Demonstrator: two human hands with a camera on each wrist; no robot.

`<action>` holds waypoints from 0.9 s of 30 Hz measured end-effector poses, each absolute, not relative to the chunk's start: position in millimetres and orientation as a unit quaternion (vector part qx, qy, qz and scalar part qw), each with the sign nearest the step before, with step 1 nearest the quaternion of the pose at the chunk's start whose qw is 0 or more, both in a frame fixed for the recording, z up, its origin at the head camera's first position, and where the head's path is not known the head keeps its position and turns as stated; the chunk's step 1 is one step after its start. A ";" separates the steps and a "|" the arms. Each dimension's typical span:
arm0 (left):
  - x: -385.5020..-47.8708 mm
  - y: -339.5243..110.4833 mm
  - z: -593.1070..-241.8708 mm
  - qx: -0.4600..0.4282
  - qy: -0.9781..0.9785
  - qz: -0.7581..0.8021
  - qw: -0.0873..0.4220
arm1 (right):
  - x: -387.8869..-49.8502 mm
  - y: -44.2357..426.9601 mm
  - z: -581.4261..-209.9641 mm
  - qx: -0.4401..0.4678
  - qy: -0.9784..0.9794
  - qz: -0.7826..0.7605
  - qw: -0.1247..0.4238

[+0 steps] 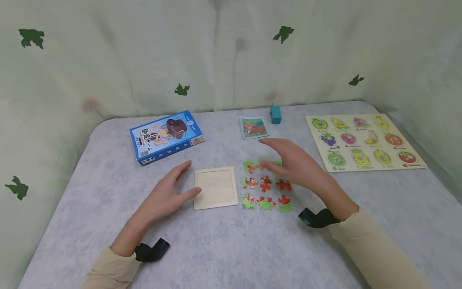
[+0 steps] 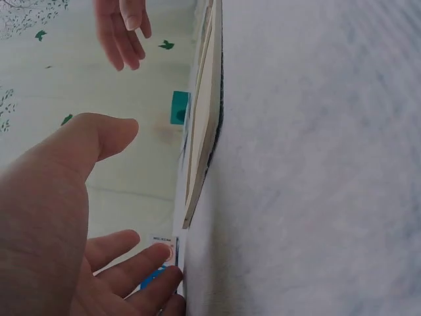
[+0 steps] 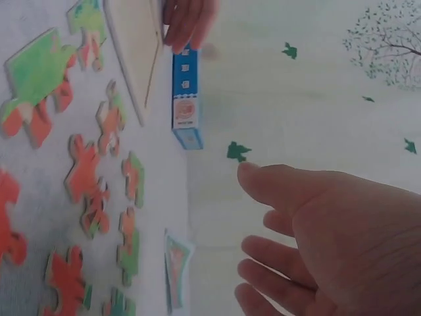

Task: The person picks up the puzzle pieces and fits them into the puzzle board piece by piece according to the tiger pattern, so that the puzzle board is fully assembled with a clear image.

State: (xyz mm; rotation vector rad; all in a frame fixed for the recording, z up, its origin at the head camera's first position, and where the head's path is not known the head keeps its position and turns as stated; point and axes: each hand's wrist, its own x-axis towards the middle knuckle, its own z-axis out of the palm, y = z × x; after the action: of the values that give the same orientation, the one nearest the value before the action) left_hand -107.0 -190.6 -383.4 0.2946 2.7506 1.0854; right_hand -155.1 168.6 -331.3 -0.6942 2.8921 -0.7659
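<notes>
A square wooden puzzle tray (image 1: pixel 215 188) with a raised rim lies flat near the table's middle. My left hand (image 1: pixel 169 196) hovers at its left side, thumb near the rim, fingers loosely bent and holding nothing. To the tray's right, several loose jigsaw pieces (image 1: pixel 265 183) in orange and green lie spaced out in rows. Over their upper right side is my right hand (image 1: pixel 296 162), fingers extended and thumb apart, with nothing in it; it hides part of the top row. In the right wrist view, the pieces (image 3: pixel 82 168) lie below and apart from that hand.
A blue game box (image 1: pixel 164 136) lies at the back left. Behind the pieces are a small picture card (image 1: pixel 254 127) of an animal and a teal block (image 1: pixel 276 114). At the right lies a fruit puzzle board (image 1: pixel 364 142). A patterned curtain (image 1: pixel 231 52) hangs behind the table.
</notes>
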 end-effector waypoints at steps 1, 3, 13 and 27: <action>-107.7 -191.4 -385.0 0.102 0.922 0.363 0.082 | -158.1 165.7 -331.0 -0.229 0.937 -0.259 0.043; -109.3 -192.4 -388.5 0.112 0.922 0.363 0.077 | -163.2 160.8 -331.2 -0.236 0.928 -0.284 0.055; -110.5 -194.9 -404.2 0.189 0.933 0.305 0.034 | -179.0 149.4 -357.0 -0.255 0.902 -0.333 0.105; -105.7 -195.4 -407.0 0.236 0.940 0.246 0.021 | -188.4 148.9 -373.3 -0.296 0.904 -0.285 0.120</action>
State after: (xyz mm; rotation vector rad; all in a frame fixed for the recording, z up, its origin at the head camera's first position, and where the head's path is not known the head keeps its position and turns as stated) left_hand -105.7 -195.4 -407.0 0.7314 2.9152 0.7617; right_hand -188.4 148.9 -373.3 -0.8651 2.6406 -0.8318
